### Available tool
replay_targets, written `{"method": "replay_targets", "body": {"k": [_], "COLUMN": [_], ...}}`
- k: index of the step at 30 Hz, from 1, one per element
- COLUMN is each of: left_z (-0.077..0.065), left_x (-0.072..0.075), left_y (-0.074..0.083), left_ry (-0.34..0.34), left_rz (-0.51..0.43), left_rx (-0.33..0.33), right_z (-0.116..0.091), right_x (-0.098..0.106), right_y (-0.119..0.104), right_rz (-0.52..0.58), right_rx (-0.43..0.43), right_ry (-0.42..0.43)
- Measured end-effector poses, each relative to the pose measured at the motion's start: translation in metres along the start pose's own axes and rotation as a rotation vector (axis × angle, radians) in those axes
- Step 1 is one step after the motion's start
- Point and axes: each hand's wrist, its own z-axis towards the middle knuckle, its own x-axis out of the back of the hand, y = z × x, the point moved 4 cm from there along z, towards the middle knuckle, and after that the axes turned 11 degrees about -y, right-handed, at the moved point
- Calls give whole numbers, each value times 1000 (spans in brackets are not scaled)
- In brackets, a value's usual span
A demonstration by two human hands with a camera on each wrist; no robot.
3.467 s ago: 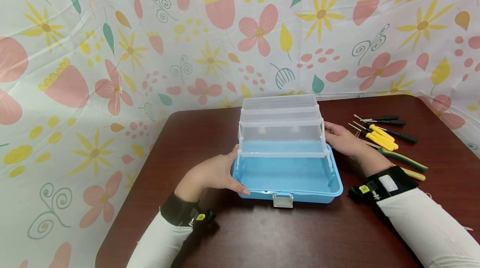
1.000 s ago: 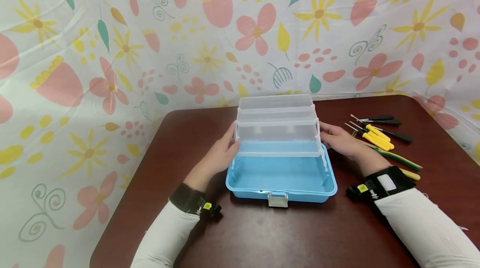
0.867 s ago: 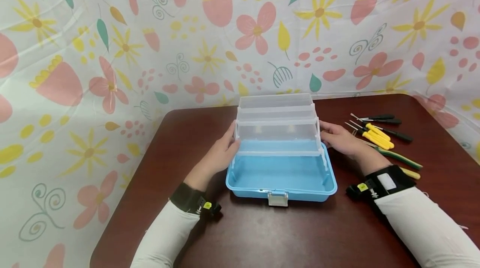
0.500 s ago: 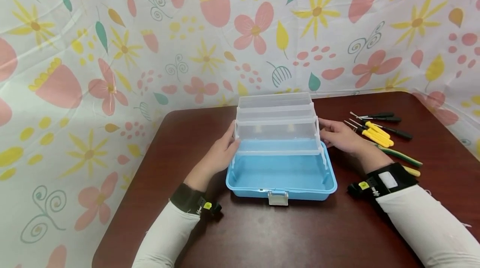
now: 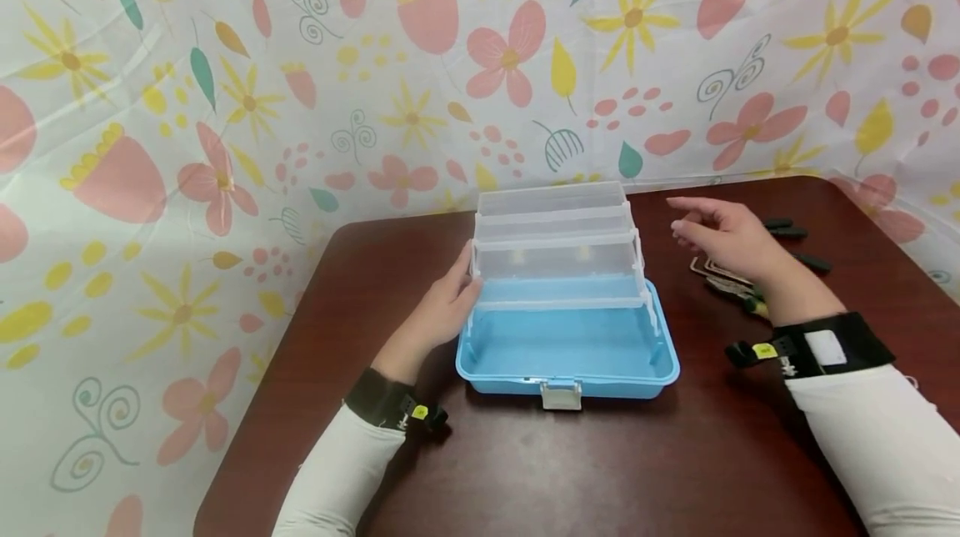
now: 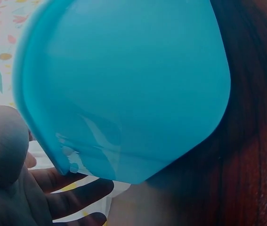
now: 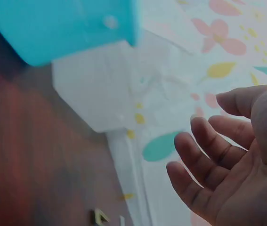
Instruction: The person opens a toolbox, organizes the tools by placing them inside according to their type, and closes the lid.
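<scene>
A light-blue toolbox [image 5: 567, 388] with clear stepped trays [image 5: 555, 258] and a pale front latch [image 5: 561, 395] stands unfolded on the table. My left hand [image 5: 437, 316] holds its left rear side, thumb at the tray edge. In the left wrist view, the fingers [image 6: 79, 197] reach round the blue wall's corner. My right hand [image 5: 731, 241] is in the air right of the toolbox, its fingers loosely bent. Nothing lies in its grasp in the right wrist view, where its palm [image 7: 246, 188] shows.
Right of the toolbox lie hex keys [image 5: 716, 270], pliers [image 5: 731, 288] and black-handled screwdrivers [image 5: 786, 230], partly hidden by the right hand and forearm. A flower-printed cloth [image 5: 420, 62] hangs behind and left of the dark table [image 5: 525, 470].
My right hand has let go of the toolbox's right side and moved up and right, over the tools. The left hand earlier shifted from the front-left corner to the rear and now stays there.
</scene>
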Motion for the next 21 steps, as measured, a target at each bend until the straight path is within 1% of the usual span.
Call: {"method": "replay_targets", "body": {"k": [2,5,8,9,12,14,17,21], "left_z": [1,2,4,4,4,4,2,1], "left_x": [0,-1,-2,-3,-4,-5,-4,-4], "left_y": [1,1,1,1,1,1,0,-2], "left_ry": [3,2,1,2,4,3,4,3], "left_rz": [5,11,13,15,11,6,5,12], "left_rx": [-8,-6,2,4,5,3,9,30], "right_z": [-1,2,9,13,22,28,37,47], "right_x": [12,29,47,53,72,83,96,104], "right_y": [2,7,17,21,34,41,51,63], "right_rz": [-35,-117,-190,-213,-278,-321,-373,-420], "right_rx": [-3,-18,-78,-100,-167,-194,-215,-226], "right_ry": [30,63,41,22,-72,-133,-206,-265]}}
